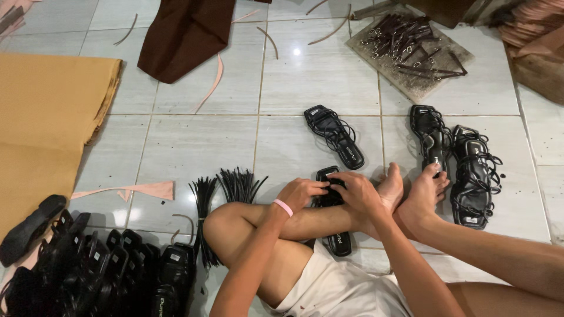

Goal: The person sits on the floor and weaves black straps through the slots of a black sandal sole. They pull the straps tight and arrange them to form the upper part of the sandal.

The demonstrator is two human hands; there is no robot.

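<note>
A black flat sandal [336, 218] lies on the tiled floor under my crossed legs, toe end pointing away. My left hand [301, 192], with a pink band at the wrist, grips its front left side. My right hand [358, 189] presses on the front right side, fingers closed over the sole. Both hands meet at the toe end. My bare feet [411, 196] rest just right of the hands.
A finished black strappy sandal [335, 136] lies ahead; two more [455, 161] lie at right. Bundles of black straps [226, 188] sit left of my knee. Black soles [100, 270] are stacked at lower left. A board with buckled straps [411, 50] lies far right; tan sheet [41, 123] at left.
</note>
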